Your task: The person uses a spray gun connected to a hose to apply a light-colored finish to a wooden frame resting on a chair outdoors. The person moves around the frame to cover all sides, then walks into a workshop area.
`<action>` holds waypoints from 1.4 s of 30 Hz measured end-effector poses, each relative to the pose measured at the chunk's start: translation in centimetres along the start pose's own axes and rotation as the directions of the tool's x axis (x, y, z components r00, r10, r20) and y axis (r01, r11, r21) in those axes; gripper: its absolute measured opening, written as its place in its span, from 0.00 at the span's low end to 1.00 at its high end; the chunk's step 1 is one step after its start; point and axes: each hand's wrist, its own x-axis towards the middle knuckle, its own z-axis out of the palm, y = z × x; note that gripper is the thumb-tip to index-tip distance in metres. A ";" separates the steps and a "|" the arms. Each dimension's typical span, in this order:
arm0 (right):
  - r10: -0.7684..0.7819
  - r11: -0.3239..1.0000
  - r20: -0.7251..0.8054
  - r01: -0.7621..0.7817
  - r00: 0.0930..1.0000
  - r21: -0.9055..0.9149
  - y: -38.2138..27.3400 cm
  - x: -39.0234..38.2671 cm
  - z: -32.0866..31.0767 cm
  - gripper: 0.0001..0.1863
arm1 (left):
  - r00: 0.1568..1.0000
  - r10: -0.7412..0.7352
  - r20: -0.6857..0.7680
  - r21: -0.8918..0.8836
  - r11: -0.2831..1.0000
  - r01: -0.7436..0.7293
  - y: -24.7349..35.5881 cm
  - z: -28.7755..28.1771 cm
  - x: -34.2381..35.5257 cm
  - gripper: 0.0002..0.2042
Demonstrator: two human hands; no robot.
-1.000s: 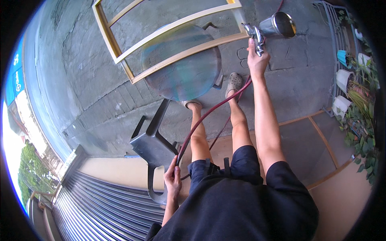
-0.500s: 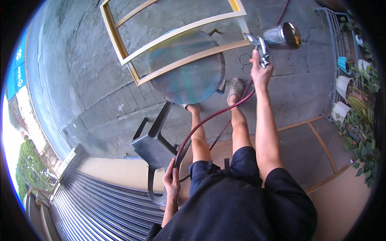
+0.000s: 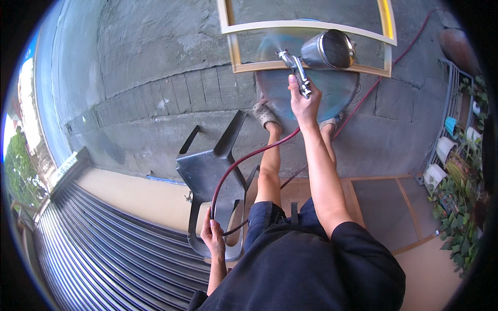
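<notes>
A metal spray gun (image 3: 297, 70) with a round silver cup (image 3: 328, 49) is gripped in my right hand (image 3: 305, 101). A faint mist shows at its nozzle, which points toward the wooden frame (image 3: 311, 24). That frame has pale and yellowish bars and lies over a round, paint-stained tabletop (image 3: 311, 90); part of it is hidden behind the gun and cup. From the gun's handle a red hose (image 3: 254, 154) curves down to my left hand (image 3: 212, 236), whose fingers are closed round it near my left side.
A grey plastic chair (image 3: 212, 168) lies tipped over at my left. Corrugated metal sheeting (image 3: 119, 243) is at the lower left. Potted plants (image 3: 459, 223) and a metal rack (image 3: 441, 111) line the right. More hose (image 3: 371, 92) trails across the concrete behind the frame.
My right hand has swung the spray gun left, along the frame's near bar. My view and feet have shifted, so the frame now sits farther right. The left hand still holds the hose.
</notes>
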 end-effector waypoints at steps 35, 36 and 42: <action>0.122 0.992 0.192 -0.127 0.974 0.013 -12.5 -2.8 10.6 0.14 | 0.995 -0.050 -0.082 -0.268 0.963 0.026 -0.3 -8.2 10.1 0.21; 0.113 0.990 0.280 -0.131 0.953 0.048 -13.6 -2.6 11.1 0.15 | 0.994 -0.048 -0.095 -0.241 0.970 0.024 -0.6 -8.5 10.2 0.21; 0.052 0.997 0.329 -0.034 0.943 -0.063 -13.7 0.4 9.1 0.15 | 0.996 -0.027 -0.089 -0.161 0.987 0.013 1.1 -5.9 9.4 0.20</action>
